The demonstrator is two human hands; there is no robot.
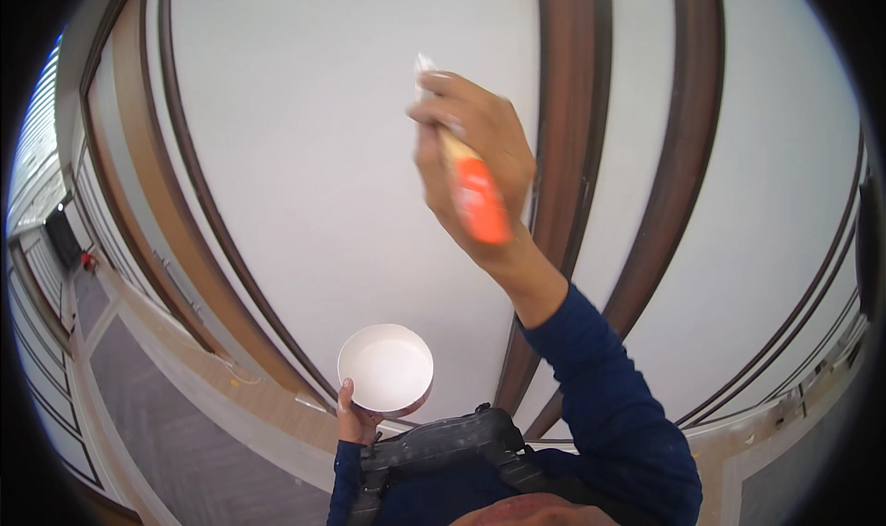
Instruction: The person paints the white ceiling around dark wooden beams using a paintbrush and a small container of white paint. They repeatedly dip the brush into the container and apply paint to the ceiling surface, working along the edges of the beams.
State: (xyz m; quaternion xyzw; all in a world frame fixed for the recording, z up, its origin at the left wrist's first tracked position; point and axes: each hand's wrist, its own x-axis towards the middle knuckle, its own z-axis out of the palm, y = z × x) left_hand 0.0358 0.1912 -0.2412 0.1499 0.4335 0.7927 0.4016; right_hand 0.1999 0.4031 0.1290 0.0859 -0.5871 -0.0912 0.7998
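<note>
My right hand (489, 134) is raised in front of a white wall panel (305, 138), gripping a paintbrush (480, 198) with a pale wooden, orange-ended handle. Its whitish tip is at or close to the panel; contact is unclear, and the brush is blurred. Low in the view, my left hand (353, 411) holds a round white bowl (386, 360) from the side and underneath, its inside white. Dark brown vertical trim (568, 111) runs just right of my right hand, bordering the panel.
More panels with dark moulding (775, 203) continue right. At left, a light wooden strip (148, 157) borders the panel, and a corridor recedes past a small red object (88, 261). The floor (203, 434) has grey areas and pale borders. A dark bag (438, 443) is strapped at my front.
</note>
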